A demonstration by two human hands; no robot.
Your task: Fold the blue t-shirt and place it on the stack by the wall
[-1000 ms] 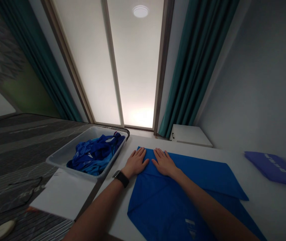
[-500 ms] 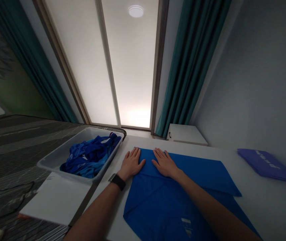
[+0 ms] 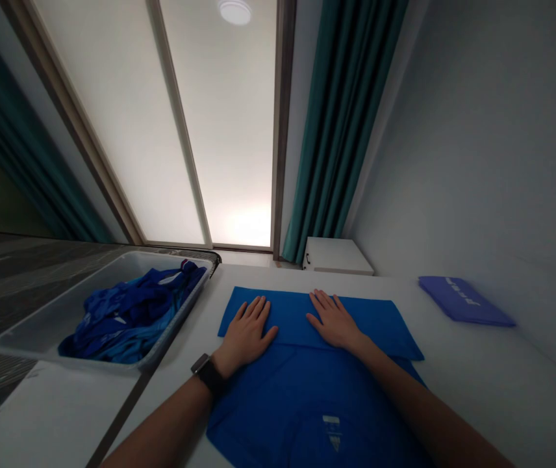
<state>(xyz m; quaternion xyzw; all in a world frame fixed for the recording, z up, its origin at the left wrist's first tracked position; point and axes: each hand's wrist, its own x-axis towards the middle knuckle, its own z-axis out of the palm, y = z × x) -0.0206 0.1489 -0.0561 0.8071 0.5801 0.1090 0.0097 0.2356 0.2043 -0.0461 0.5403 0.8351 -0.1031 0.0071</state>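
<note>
Resting on the blue folded garment [image 3: 307,403]: left hand [image 3: 246,338] and right hand [image 3: 334,322], both flat, fingers spread wide, holding nothing. Black-strapped wristwatch [image 3: 206,374] on the left wrist. Garment lies on the white bench [image 3: 477,390]. Left of garment: grey plastic tub [image 3: 25,344] holding crumpled blue clothing [image 3: 132,318]. Right of garment: folded purple cloth [image 3: 463,300]. Beyond garment: small white cabinet [image 3: 336,257].

Frosted glass panel [image 3: 180,123], teal curtains [image 3: 341,130], round ceiling light [image 3: 234,12], white cabinet [image 3: 336,256], grey wall [image 3: 473,143]
</note>
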